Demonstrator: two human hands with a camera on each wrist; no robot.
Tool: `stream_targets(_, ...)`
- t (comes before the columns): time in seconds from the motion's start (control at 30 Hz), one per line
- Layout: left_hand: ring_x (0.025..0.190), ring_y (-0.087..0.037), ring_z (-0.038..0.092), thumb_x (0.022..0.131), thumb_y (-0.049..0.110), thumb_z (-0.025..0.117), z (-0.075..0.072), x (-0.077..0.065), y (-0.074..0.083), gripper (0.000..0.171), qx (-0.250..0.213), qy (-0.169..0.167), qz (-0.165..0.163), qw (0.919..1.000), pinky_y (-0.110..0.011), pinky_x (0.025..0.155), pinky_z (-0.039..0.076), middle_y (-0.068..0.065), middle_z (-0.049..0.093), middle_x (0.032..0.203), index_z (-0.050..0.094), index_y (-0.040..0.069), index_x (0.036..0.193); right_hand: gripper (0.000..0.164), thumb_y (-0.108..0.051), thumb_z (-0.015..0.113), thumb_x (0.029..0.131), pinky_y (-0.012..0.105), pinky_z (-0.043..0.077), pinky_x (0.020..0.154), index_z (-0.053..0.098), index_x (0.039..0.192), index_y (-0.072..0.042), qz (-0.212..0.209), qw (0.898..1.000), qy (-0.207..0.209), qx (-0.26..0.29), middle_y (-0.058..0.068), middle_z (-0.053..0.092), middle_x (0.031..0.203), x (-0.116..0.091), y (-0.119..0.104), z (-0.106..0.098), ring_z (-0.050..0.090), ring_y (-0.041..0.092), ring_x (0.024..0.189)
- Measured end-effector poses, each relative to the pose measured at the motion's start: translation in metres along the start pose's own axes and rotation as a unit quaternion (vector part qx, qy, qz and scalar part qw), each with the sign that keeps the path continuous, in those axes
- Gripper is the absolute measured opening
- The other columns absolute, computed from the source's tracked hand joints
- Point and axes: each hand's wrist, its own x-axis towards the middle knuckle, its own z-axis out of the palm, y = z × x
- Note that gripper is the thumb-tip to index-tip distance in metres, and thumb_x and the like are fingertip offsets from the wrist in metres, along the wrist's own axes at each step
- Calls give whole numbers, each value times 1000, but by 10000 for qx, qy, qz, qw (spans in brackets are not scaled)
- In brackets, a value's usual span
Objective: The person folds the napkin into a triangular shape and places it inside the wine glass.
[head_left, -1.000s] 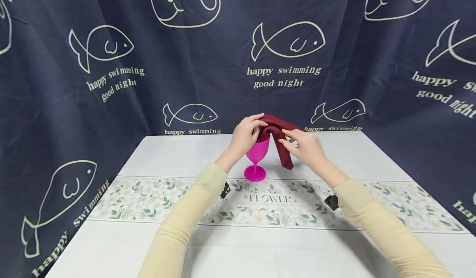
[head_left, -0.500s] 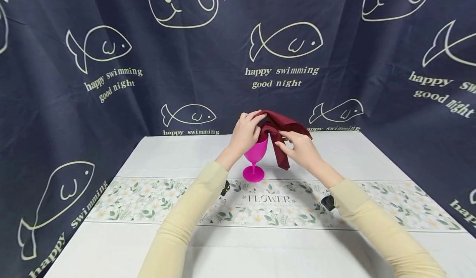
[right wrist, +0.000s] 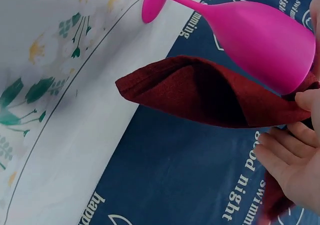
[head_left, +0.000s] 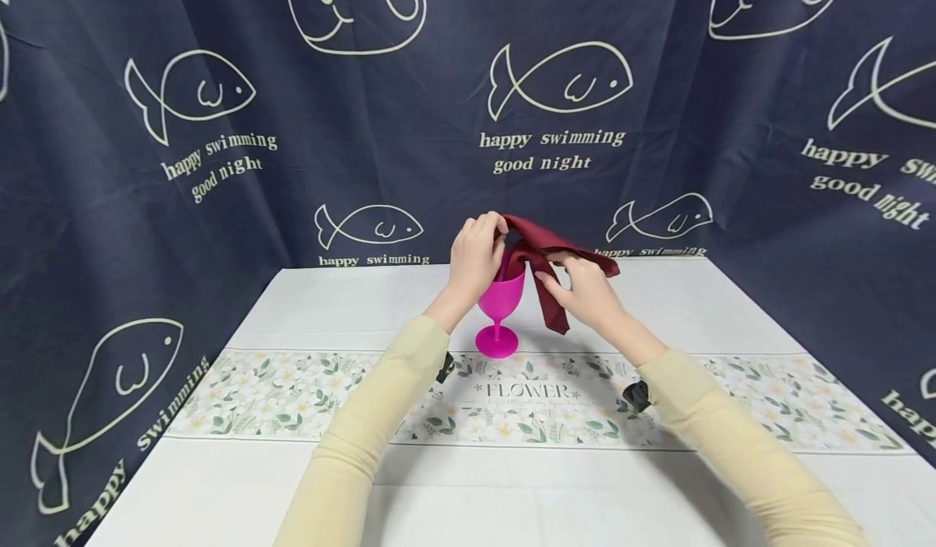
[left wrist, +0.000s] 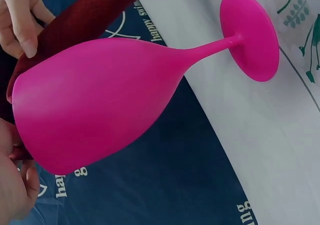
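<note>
A bright pink goblet [head_left: 500,295] stands upright on the table, and a dark red cloth napkin [head_left: 552,299] comes out of its mouth. One end of the napkin hangs down to the right of the bowl; another part stretches up and right behind the right hand. With curled fingers, my left hand [head_left: 474,258] pinches the cloth at the rim's left side; a bit of red shows between those fingers in the left wrist view. My right hand [head_left: 588,291] holds the napkin right of the rim, its thumb [right wrist: 306,100] on the cloth. The goblet's inside is hidden.
A white table [head_left: 344,307] carries a floral printed band [head_left: 292,388] with the word FLOWER across it, in front of the goblet. Dark blue curtains [head_left: 409,157] with fish drawings stand behind and at both sides.
My left hand has risen slightly and turned, pulling its part of the napkin up. The right hand has shifted a little left, and more of the napkin's far part spreads out to the right.
</note>
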Motion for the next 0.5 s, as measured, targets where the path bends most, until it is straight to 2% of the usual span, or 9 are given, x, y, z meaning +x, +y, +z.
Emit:
stream_targets(0.1, 79, -19, 54, 86, 0, 58, -1, 0, 0, 13, -28, -2, 37, 10000, -27, 63, 48, 0, 66, 95, 59, 12, 81, 28, -16, 65, 88, 46, 50, 87, 62, 107, 3, 146, 9997, -124, 129, 23, 66, 103, 1, 0, 1, 62, 35, 100)
stream_targets(0.2, 83, -19, 55, 84, -2, 58, -1, -1, 1, 20, -54, -20, 89, 9999, -27, 64, 49, 2, 68, 104, 67, 15, 78, 27, -16, 62, 90, 47, 49, 87, 62, 108, 3, 234, 9992, -286, 181, 23, 67, 105, 1, 0, 1, 62, 35, 101)
stream_targets(0.33, 86, -18, 53, 86, -2, 56, 1, -1, 3, 28, 53, -111, 167, 9998, -26, 62, 50, 5, 67, 110, 75, 18, 88, 27, -15, 60, 91, 46, 48, 89, 62, 112, 3, 272, 9983, -446, 273, 21, 67, 107, 1, 0, 1, 63, 33, 103)
stream_targets(0.5, 88, -19, 50, 86, -3, 54, 1, 0, 5, 33, 138, -265, 213, 9993, -26, 59, 50, 4, 63, 113, 74, 20, 100, 25, -11, 58, 91, 47, 50, 89, 59, 110, 6, 277, 9963, -540, 612, 22, 66, 107, 1, 2, 1, 63, 33, 102)
